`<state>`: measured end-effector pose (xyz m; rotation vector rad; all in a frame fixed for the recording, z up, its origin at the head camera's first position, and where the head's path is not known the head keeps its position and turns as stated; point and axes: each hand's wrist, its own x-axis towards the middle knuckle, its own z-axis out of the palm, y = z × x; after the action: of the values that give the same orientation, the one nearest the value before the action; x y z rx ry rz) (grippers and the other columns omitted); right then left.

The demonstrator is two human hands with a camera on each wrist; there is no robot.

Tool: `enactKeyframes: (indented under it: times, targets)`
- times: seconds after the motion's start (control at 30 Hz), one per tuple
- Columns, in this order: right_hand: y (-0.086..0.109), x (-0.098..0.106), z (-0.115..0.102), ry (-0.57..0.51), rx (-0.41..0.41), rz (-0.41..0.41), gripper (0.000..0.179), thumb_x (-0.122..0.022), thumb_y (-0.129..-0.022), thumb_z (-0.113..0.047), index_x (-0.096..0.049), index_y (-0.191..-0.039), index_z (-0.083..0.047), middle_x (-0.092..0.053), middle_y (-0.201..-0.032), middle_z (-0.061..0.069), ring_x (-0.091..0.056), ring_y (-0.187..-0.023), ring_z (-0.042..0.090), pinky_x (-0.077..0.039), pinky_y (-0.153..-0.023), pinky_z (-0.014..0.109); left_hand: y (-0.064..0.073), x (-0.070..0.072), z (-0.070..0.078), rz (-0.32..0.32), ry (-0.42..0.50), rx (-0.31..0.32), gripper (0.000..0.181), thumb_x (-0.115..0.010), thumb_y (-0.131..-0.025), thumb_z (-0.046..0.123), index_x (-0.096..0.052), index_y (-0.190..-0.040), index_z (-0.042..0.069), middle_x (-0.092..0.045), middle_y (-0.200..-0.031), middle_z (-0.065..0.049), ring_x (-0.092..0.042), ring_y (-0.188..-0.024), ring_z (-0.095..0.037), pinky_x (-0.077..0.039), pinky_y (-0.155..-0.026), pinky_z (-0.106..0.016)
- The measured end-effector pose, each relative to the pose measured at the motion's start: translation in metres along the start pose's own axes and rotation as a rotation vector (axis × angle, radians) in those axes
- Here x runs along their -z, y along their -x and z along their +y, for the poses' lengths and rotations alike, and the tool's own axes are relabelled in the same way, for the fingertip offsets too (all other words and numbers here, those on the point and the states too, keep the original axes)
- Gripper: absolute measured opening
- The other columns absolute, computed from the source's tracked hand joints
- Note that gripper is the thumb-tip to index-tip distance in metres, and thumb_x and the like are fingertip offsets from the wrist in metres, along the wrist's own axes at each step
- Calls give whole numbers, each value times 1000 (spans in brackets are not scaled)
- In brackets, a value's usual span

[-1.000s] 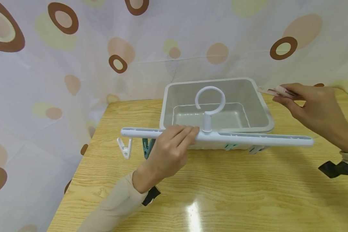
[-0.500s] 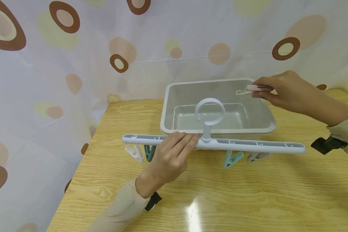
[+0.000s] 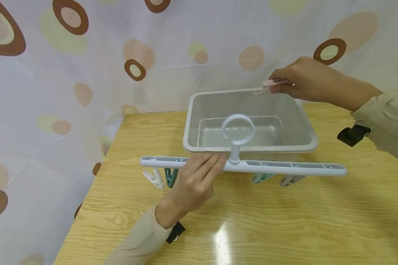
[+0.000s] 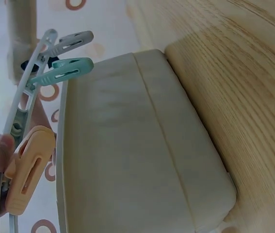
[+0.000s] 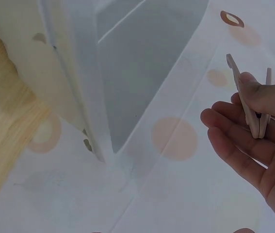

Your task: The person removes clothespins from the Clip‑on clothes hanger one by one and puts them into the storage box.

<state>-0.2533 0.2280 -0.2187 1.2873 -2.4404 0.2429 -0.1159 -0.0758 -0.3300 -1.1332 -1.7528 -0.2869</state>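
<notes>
My left hand (image 3: pixel 195 180) grips the bar of a pale clip hanger (image 3: pixel 285 168), just left of its round hook. Below the bar hang a white clip (image 3: pixel 153 179), a dark green clip (image 3: pixel 170 178), a light teal clip (image 3: pixel 262 178) and a grey clip (image 3: pixel 291 180). A peach clip (image 4: pixel 30 170) shows beside my fingers in the left wrist view; the hand hides it from the head. Above the back right rim of a grey tub (image 3: pixel 282 149), my right hand (image 3: pixel 313 79) pinches a pale pink clip (image 5: pixel 256 130) between thumb and fingers, apart from the hanger.
The tub stands on a wooden table (image 3: pixel 268 221), behind the hanger. A patterned curtain (image 3: pixel 172 81) hangs behind the table and along its left side. The table's left edge slants down the head view.
My right hand has moved left and away from me with the pink clip, from right of the tub to above its back rim. The hanger has come slightly lower and nearer, held by my left hand.
</notes>
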Motion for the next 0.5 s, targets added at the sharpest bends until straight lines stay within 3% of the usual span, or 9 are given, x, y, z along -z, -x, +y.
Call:
enactKeyframes:
  times: [0.23, 0.5]
  targets:
    - [-23, -14, 0, -49, -68, -139, 11, -75, -84, -9, -68, -91, -4, -68, -73, 5, -51, -53, 13, -43, -52, 33, 3, 0, 2, -3, 1, -2, 23, -49, -97, 4, -70, -102, -5, -71, -94, -14, -66, -84, -24, -55, -80, -32]
    - [-44, -34, -2, -48, -134, -337, 12, -71, -87, -12, -67, -93, -2, -68, -79, 8, -57, -62, 19, -47, -57, 37, 4, -1, 5, -6, 12, 3, 22, -50, -96, 2, -70, -102, -5, -71, -94, -13, -66, -84, -23, -55, -82, -30]
